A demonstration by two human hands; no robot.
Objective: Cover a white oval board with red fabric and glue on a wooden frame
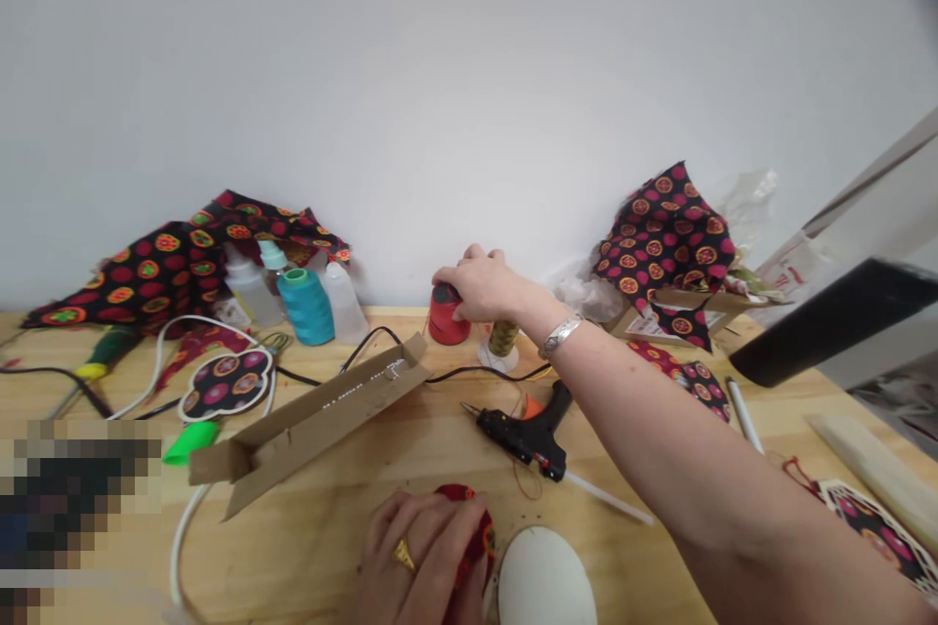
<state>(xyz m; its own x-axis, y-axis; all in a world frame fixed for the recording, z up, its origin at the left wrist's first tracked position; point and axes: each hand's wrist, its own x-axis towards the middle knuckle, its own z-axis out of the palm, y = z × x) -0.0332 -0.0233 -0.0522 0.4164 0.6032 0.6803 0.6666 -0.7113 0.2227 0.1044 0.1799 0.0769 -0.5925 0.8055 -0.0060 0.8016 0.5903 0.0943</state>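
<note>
Left hand (pixel 417 557), fingers pressed together, pinching a small red patterned fabric piece (pixel 469 520) just beside a smooth white egg-shaped form (pixel 543 581); right hand (pixel 476 285), curled firmly over a red cylindrical spool (pixel 447 320) on the pale wooden workbench (pixel 308 547).

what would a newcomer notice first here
The right hand, with a silver bangle at its wrist, stretches across to a red canister near the back. Nearer the camera, the left hand clasps red patterned fabric beside a large white egg-shaped object, with a black hot glue gun just above. Black medallion-print fabric heaps up at the back left.
</note>
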